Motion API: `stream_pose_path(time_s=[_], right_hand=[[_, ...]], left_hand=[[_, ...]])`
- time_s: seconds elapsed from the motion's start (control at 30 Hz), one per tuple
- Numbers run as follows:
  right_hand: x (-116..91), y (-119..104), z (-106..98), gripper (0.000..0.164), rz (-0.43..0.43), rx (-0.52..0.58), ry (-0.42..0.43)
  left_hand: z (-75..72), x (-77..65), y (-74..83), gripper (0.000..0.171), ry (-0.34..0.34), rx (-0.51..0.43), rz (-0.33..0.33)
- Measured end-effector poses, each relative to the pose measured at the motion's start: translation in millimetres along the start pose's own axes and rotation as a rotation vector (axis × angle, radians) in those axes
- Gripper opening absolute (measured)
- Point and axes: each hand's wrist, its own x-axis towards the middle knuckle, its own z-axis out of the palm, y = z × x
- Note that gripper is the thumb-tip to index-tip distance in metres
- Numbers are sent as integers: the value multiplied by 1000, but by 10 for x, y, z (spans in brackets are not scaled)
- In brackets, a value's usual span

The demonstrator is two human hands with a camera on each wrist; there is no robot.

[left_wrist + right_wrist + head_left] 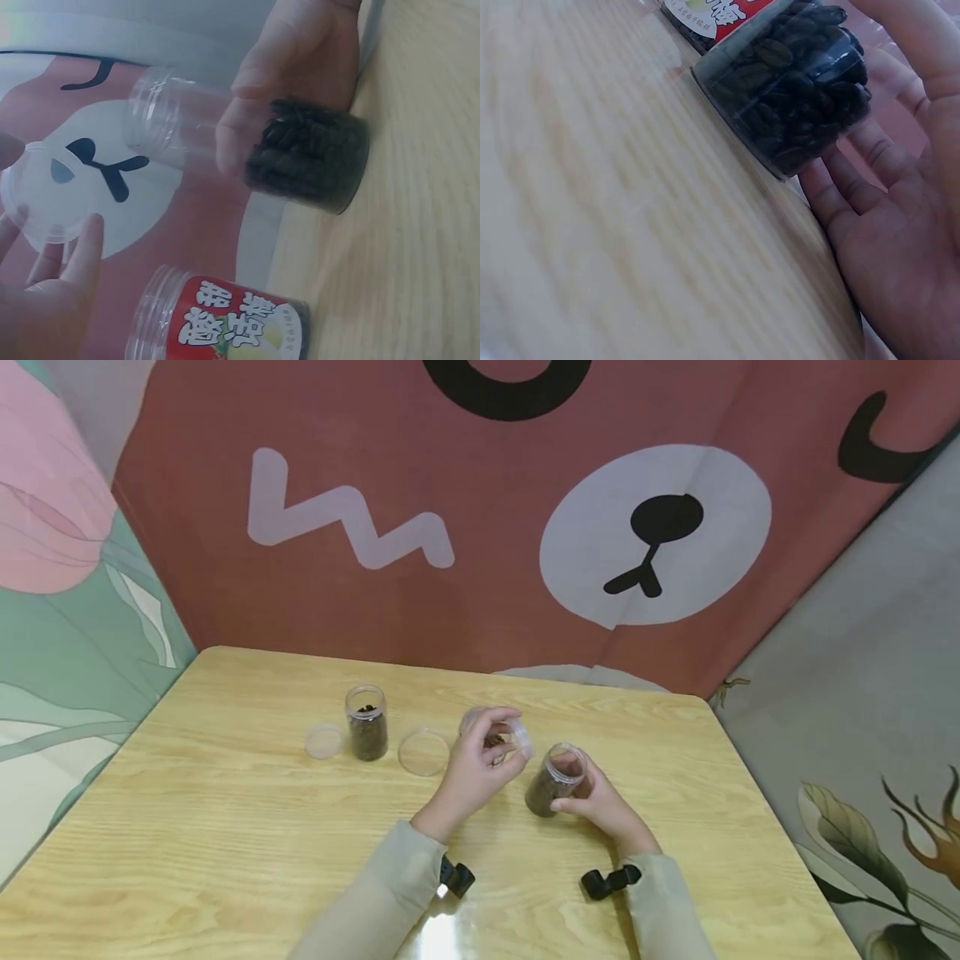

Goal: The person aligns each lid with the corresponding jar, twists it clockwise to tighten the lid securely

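Observation:
My left hand pinches a translucent plastic lid by its edge, raised beside the mouth of a clear jar. That open jar is partly filled with dark coffee beans. My right hand grips it from the right side, thumb in front and fingers behind. In the left wrist view, the right hand's thumb and fingers show around the jar. Another jar with a red label stands close by, mostly hidden behind my left hand in the head view.
Farther left on the wooden table stands an open jar with dark contents. A flat translucent disc lies to its left, and a clear round lid to its right. A printed curtain hangs behind the table.

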Motion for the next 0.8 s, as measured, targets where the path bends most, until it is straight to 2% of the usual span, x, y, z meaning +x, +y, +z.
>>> stream_pose_path(time_s=[0.3,0.47,0.63,0.8], right_hand=[[-34,20,-11,57,-16,16,-9],[-42,28,-11,57,-31,52,-35],[-64,23,-23,62,-15,76,-62],[-77,3,-74,62,-4,111,-71]], left_hand=[[57,-5,10,48,22,-59,29],[76,1,38,47,24,-43,11],[94,-16,-7,40,16,-21,16],[122,-16,-23,31,-2,36,49]])
